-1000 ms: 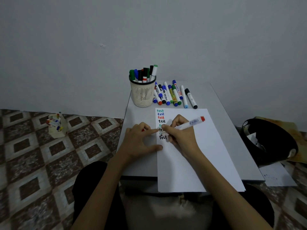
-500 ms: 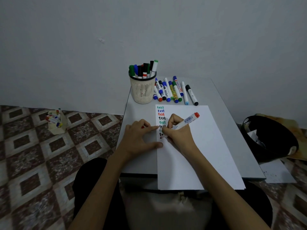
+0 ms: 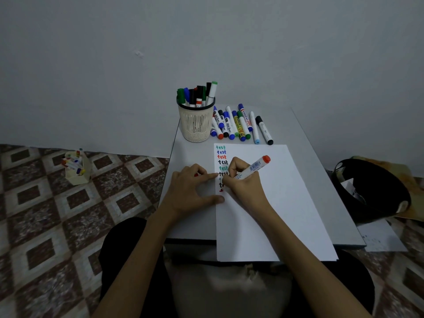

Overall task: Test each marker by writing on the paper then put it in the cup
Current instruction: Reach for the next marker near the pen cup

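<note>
Red-ended marker (image 3: 251, 169) tilted, tip on white paper (image 3: 275, 203).
Coloured "test" words down its left edge; cream mesh cup (image 3: 196, 125) upright beyond, part-filled; loose markers (image 3: 238, 123) rowed beside it.

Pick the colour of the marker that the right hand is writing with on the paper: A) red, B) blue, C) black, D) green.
A: the marker gripped by the right hand has a red end, and a small red mark lies by its tip on the paper.
</note>
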A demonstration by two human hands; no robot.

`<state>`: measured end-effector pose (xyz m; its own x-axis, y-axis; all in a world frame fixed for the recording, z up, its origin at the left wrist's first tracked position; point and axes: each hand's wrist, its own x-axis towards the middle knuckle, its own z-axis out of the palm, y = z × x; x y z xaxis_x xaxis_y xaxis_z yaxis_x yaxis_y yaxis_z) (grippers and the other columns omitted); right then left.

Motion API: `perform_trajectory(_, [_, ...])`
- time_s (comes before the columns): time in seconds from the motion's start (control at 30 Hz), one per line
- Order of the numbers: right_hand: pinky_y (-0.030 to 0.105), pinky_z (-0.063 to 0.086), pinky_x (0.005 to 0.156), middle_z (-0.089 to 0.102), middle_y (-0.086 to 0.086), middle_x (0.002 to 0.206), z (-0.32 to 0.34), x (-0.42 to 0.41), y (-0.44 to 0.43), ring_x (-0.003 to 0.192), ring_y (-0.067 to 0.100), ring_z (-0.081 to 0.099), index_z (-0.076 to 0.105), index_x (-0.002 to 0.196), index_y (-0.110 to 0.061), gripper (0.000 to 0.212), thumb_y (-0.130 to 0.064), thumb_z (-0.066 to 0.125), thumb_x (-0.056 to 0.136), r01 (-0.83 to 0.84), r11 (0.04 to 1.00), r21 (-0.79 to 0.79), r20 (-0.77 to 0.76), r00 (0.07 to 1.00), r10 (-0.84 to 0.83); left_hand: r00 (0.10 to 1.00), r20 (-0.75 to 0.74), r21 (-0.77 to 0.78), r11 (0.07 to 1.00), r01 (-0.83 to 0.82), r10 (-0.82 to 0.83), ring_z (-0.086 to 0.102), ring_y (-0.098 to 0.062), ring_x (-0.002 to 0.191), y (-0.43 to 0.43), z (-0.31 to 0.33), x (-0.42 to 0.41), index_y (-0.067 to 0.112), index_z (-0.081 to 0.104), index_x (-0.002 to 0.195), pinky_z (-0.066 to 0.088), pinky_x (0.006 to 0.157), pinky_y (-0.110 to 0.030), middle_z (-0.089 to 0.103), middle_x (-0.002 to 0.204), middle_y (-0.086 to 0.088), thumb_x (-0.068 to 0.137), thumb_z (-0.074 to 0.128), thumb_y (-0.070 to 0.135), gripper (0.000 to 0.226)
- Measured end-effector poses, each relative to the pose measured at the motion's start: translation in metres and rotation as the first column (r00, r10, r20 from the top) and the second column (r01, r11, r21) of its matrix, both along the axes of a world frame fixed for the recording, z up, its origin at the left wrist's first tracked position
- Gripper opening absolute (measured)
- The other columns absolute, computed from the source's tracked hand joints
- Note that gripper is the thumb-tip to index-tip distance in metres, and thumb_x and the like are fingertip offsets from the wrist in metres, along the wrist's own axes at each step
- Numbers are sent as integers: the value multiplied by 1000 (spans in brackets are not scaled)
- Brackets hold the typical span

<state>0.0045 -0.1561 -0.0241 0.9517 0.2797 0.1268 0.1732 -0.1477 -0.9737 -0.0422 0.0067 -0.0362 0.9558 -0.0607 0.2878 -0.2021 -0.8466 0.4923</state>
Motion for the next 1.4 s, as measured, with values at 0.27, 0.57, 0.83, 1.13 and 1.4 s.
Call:
perform_trajectory(0.27, [43,57,72,67,12,83,-1,1,-3,95,30,66,41,66,-12,21,-10,62,68,13,999,50,-21,1000,-12,1000,-10,-3,1000,-4,4,40,-6,96,0,1,-1,33,57,123,30,85,-32,44,101,13,61,45,81,79])
perform_trajectory(0.57, [51,56,82,66,18,89,1,-1,-3,97,30,65,42,66,-13,30,3,65,76,7,1000,14,-9,1000,-7,1000,-23,4,1000,1,-1,37,-7,95,0,1,-1,32,56,126,31,85,-32,42,100,12,61,42,81,82])
perform_trajectory(0.83, [36,60,72,70,2,89,1,-2,-3,87,25,69,43,71,-7,27,6,63,83,70,997,42,-21,997,-70,1000,-24,-6,1000,-4,4,37,-5,95,0,1,0,33,56,125,33,86,-34,44,101,12,62,44,81,81])
perform_trajectory(1.13, [32,60,71,69,4,86,4,-2,-5,87,24,70,43,68,-8,29,7,64,82,68,997,47,-40,997,-66,1000,-3,-22,1000,-1,1,39,-6,94,0,0,-1,32,57,124,34,86,-34,47,101,11,62,46,80,79])
perform_trajectory(1.4, [23,57,64,63,-10,72,3,-3,-3,71,17,68,42,71,-9,28,6,60,86,131,991,41,-25,991,-130,1000,-24,-19,1000,0,0,39,-6,95,0,2,-2,32,55,126,34,89,-35,47,104,10,62,45,80,81])
